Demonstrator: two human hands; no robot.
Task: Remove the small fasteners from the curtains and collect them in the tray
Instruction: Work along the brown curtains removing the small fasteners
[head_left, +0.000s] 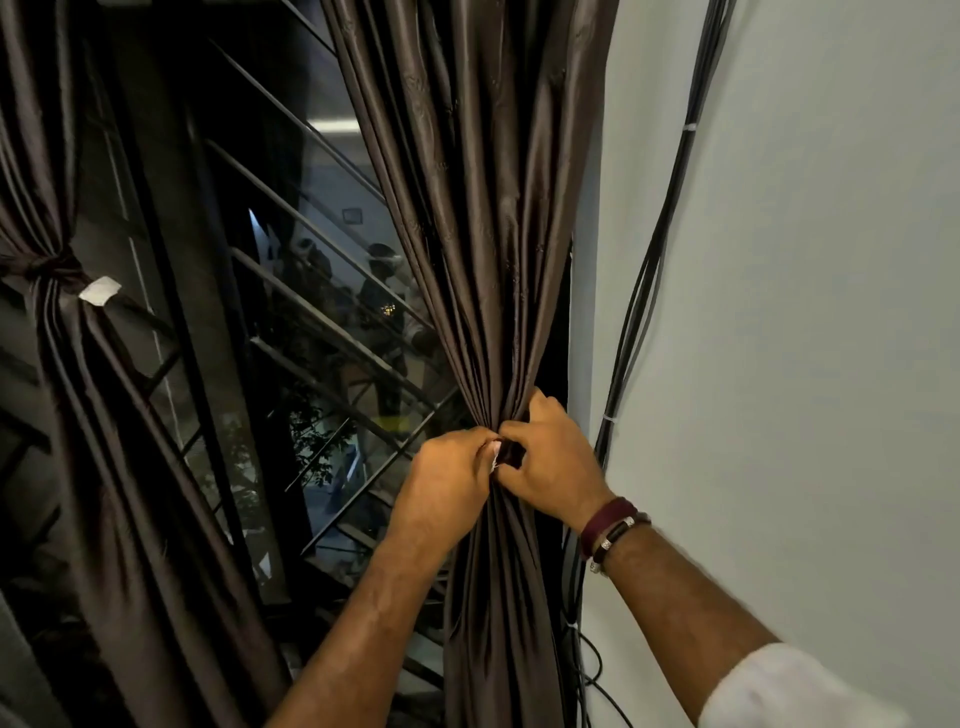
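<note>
My left hand and right hand both pinch the small tie wrapped sideways around the bunched curtain, right between them, at 3 o'clock from my left hand.

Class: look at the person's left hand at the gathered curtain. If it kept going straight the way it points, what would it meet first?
The left hand points right, into the tie band on the right curtain; just beyond is the right hand. Depth is unclear.

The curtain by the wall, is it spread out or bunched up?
Bunched up. The curtain narrows to a tight waist where both hands, left and right, grip it.
</note>
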